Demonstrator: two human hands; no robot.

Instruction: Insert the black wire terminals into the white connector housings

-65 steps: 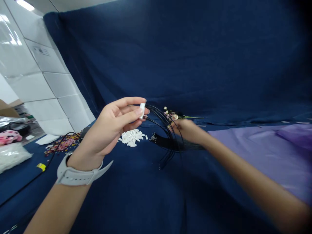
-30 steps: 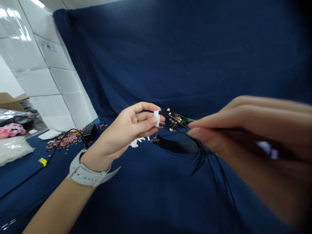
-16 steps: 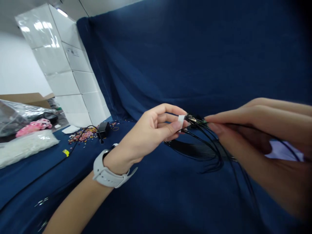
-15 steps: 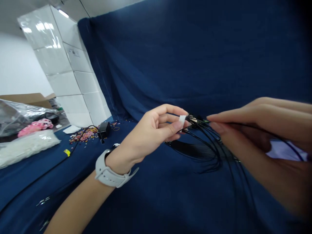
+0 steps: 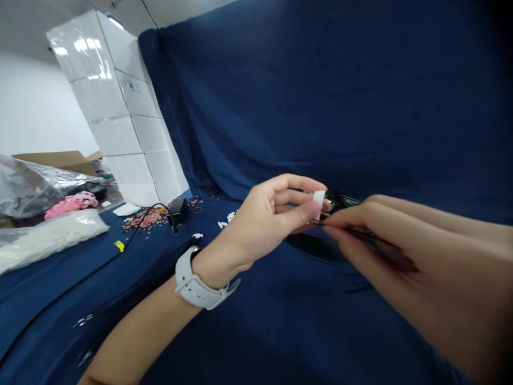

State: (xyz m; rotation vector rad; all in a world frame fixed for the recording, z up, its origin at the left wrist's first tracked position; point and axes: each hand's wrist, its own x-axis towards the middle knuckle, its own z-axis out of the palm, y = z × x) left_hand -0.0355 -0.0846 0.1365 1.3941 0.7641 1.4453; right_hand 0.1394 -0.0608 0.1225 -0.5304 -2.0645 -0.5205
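Between thumb and fingers, my left hand (image 5: 276, 208) grips a small white connector (image 5: 319, 202). Thin black wires (image 5: 340, 201) spread out on its far right side, partly hidden by my fingers. My right hand (image 5: 385, 240) pinches a single black wire (image 5: 320, 224) close to the connector's lower edge. Whether that wire's end touches the connector I cannot tell. Below the hands, a dark bundle of wires (image 5: 315, 247) hangs over the blue cloth. A pale watch strap (image 5: 196, 280) circles my left wrist.
White connector pieces (image 5: 227, 218) lie on the blue cloth behind my left wrist. Further left are a black power adapter (image 5: 178, 211), colourful beads (image 5: 148, 220), a clear bag of white pieces (image 5: 56, 235) and a pink plush toy (image 5: 74, 204). White boxes (image 5: 120, 112) are stacked behind.
My right hand has come in lower and closer to the connector, bringing its wire beside my left fingertips. The whole view has shifted, so my left hand appears further right, still gripping the connector.
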